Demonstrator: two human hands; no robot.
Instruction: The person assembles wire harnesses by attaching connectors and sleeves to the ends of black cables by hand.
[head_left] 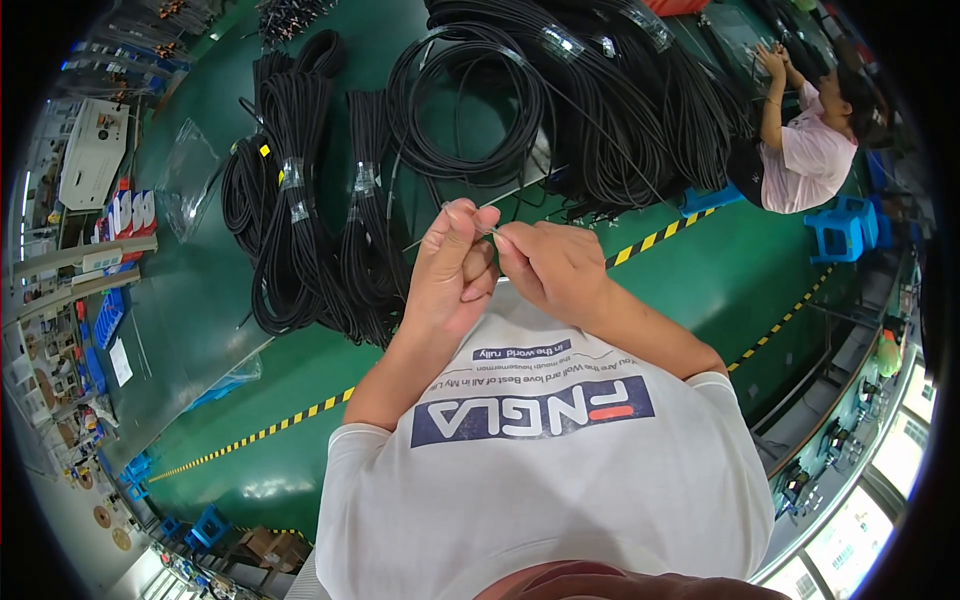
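Note:
Both my hands are raised in front of my chest, close together above the near edge of the green table point(190, 300). Thumb and fingers of my left hand point(452, 262) pinch together, the other fingers curled. My right hand point(555, 265) is closed too, its thumb and forefinger meeting the left fingertips. A thin pale piece shows between them, too small to name. Just beyond the hands lies a round coil of black cable point(402, 110). Taped bundles of black cable point(365, 240) lie to the left, and a large heap of cable bundles point(625, 140) to the right.
A co-worker point(815, 155) in a pale pink top works at the far right, beside blue stools point(840, 232). A clear plastic bag point(190, 180) and a white machine point(95, 150) are at the left. Yellow-black tape point(660, 236) marks the green floor.

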